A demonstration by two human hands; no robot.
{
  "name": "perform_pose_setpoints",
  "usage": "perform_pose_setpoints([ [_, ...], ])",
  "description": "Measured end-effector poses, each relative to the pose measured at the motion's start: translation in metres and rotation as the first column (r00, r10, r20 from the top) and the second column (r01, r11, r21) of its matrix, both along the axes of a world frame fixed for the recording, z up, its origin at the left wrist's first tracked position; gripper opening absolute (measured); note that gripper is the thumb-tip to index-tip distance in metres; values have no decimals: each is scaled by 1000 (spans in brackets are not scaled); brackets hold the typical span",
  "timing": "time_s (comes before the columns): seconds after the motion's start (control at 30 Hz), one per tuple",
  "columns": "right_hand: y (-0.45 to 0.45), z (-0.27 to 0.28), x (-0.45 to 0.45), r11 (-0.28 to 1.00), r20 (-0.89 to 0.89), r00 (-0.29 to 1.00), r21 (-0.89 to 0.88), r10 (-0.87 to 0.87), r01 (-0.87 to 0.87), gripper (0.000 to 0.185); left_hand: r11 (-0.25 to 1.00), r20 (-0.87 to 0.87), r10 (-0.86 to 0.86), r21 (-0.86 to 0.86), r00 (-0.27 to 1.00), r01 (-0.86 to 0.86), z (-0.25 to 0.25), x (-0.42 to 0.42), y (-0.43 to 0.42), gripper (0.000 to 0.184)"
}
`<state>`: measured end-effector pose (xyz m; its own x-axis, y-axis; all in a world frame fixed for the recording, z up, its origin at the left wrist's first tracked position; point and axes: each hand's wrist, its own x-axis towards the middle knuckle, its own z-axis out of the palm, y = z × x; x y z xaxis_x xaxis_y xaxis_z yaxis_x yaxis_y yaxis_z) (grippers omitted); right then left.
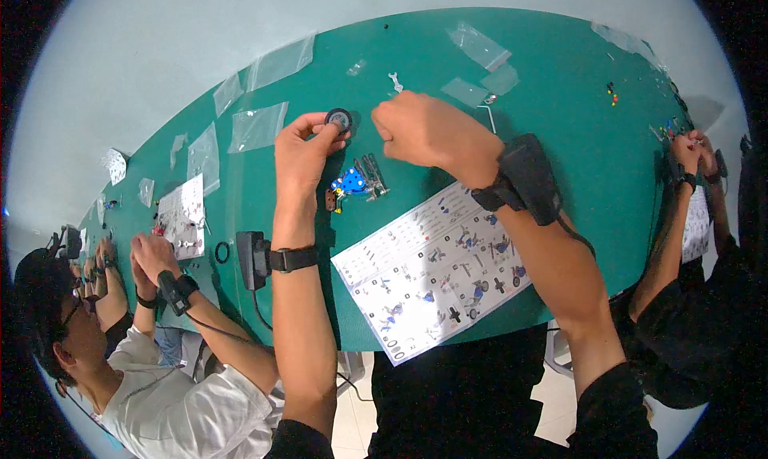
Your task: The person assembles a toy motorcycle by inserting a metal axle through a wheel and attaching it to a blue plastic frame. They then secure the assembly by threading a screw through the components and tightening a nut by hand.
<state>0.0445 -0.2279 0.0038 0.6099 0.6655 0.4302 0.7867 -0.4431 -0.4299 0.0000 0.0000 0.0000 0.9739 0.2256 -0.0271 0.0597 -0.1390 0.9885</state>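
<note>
Toy wheel [338,121] with a black tyre and a grey hub sits above and left of the frame's centre, pinched in the left hand [304,145], whose thumb lies across its face while the fingers close in behind it. Just to its right, the right hand [436,131] is turned knuckles up with its fingers curled in; whether it has hold of anything cannot be told, since the fingertips are hidden. Below the two hands, near the middle of the frame, a partly built blue model [349,182] with dark metal bars lies on the green table [560,83]. At lower centre, a printed instruction sheet [432,275] lies at a slant, its upper right part under the right forearm. A small silver wrench [394,81] rests above the right hand, and an L-shaped hex key [490,117] lies to the right of that, near a clear plastic bag [478,46] at upper centre-right. Towards the left edge, a co-worker in a white top [188,407] has both hands together beside another sheet [183,217], with a black rubber ring [222,253] lying nearby.
</note>
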Motion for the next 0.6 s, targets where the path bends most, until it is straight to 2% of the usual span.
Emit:
perform_pose_setpoints([
  [0.07,-1,-4,2,999,-16,1000,47,24,-23,20,1000,10,-3,6,1000,3,-1,0,1,18],
  [0.17,1,28,-8,976,-199,978,-217,-60,15,18,999,0,4,32,1000,-4,-5,1,0,16],
  [0.27,-10,51,-33,969,-162,986,-237,34,-72,10,998,6,-7,60,1000,6,-3,-1,0,16],
  [0.37,-19,50,-48,917,105,947,-302,305,-262,13,999,15,-3,48,1000,2,-5,3,2,15],
  [0.47,11,54,-72,861,-78,991,-505,-108,54,17,998,8,-9,58,1000,8,-6,4,4,14],
  [0.57,11,45,-80,881,73,996,-466,-60,87,22,999,20,-4,49,1000,3,-9,5,5,14],
  [0.6,10,38,-78,912,132,990,-398,-50,100,15,999,20,-5,53,1000,4,-10,6,5,14],
])
